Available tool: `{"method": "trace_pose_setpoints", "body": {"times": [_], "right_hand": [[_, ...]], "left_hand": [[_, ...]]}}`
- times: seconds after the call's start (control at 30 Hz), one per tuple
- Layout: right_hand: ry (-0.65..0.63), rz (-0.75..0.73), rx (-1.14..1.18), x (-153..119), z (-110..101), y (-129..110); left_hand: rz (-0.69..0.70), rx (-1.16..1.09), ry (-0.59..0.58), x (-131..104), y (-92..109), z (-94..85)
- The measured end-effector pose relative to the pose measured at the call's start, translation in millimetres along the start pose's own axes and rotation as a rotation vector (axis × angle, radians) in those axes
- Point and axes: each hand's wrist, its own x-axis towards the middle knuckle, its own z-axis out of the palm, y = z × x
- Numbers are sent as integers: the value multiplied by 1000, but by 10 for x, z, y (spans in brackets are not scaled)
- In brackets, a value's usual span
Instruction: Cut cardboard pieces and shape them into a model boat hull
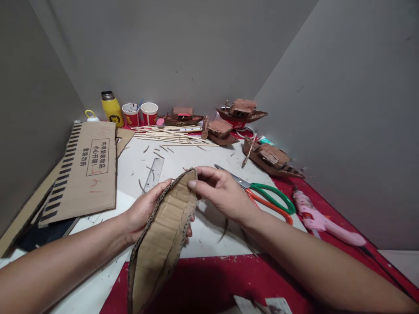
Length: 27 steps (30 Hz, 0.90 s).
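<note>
A cardboard boat hull (pixel 163 231), long and pointed at its far end, is held up in front of me with its hollow inside facing me. My left hand (pixel 144 213) supports it from the left and beneath, its fingertips showing past the right edge. At the far tip, my right hand (pixel 218 189) pinches the cardboard between thumb and fingers. Scissors (pixel 262 194) with one green and one orange handle lie just beyond my right hand. A clear ruler (pixel 154 173) rests on the white sheet behind the hull.
Brown model boats (pixel 270 157) stand along the back and right. Thin wooden sticks (pixel 173 136) lie before paper cups (pixel 149 114) and a yellow bottle (pixel 111 109). Printed cardboard (pixel 75 183) is at left, a pink glue gun (pixel 324 220) at right. Grey walls enclose the table.
</note>
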Motion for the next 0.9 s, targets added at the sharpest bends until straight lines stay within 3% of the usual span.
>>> {"method": "trace_pose_setpoints", "body": {"times": [0.1, 0.2, 0.3, 0.4, 0.57, 0.67, 0.8, 0.9], "right_hand": [[6, 36, 11, 1, -6, 14], [-31, 46, 10, 13, 9, 49], [-68, 31, 4, 9, 47, 95], [-60, 22, -22, -24, 95, 123], [-18, -20, -132, -72, 142, 108], [-29, -2, -128, -60, 130, 87], [38, -7, -134, -41, 91, 42], [-12, 80, -143, -55, 98, 21]], "left_hand": [[2, 37, 39, 8, 14, 6], [259, 177, 132, 41, 26, -13], [489, 452, 215, 69, 21, -47], [574, 691, 267, 67, -18, -60], [711, 889, 294, 32, -101, -38], [718, 885, 311, 28, -103, -28], [756, 698, 369, 29, -54, -12], [821, 573, 419, 17, -25, 2]]}}
